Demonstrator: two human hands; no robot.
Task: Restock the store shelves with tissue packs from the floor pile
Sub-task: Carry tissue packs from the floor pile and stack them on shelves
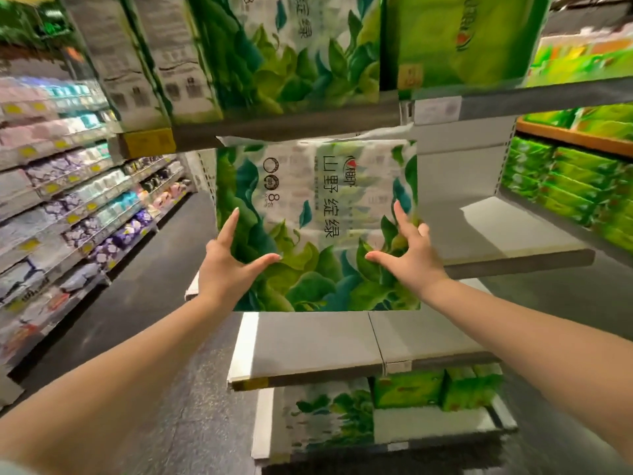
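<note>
Print: "山野绽绿", "8" on tissue pack [318, 228]
Pack place: upright on grey shelf [428, 334]
Left hand [229, 265]: spread wide, pressing pack's left edge
Right hand [407, 255]: spread wide, fingers straight on pack's front right

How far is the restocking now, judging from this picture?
Partly done. The top shelf already carries leaf-print packs. In hand: the left hand and right hand press one tissue pack upright onto the middle shelf. Left: most of that shelf is bare. The floor pile is out of view.
</note>
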